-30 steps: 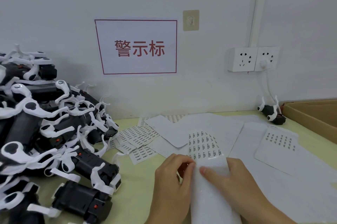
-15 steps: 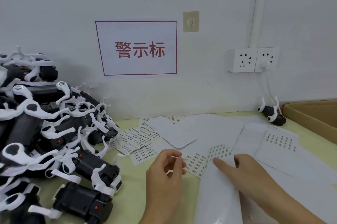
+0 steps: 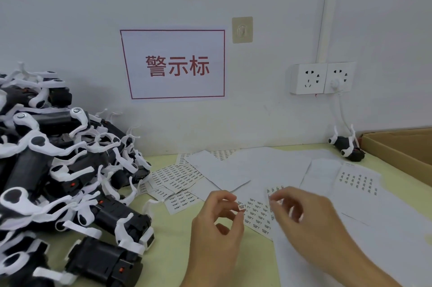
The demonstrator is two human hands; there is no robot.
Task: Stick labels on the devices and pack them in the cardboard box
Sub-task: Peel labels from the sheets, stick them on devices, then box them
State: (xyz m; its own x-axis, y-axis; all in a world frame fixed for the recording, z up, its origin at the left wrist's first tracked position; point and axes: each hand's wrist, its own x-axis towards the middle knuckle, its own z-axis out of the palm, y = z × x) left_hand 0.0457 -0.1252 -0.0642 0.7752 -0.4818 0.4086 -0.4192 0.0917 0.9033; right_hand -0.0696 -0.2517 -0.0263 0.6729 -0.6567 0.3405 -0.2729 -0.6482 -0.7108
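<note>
Two hands work low over the pale green tabletop (image 3: pixel 163 251). The left hand (image 3: pixel 217 228) pinches one small printed label (image 3: pixel 241 206) between thumb and fingertip, lifted above a label sheet (image 3: pixel 257 213); the right hand (image 3: pixel 304 223) is blurred, fingers curled near that sheet's edge (whether it grips anything, I cannot tell). A heap of black-and-white devices (image 3: pixel 58 181), too tangled to count, fills the left side; one lone device (image 3: pixel 347 147) lies beside the cardboard box (image 3: pixel 397 148), whose contents are out of sight. Several more label sheets (image 3: pixel 177 176) lie scattered between.
</note>
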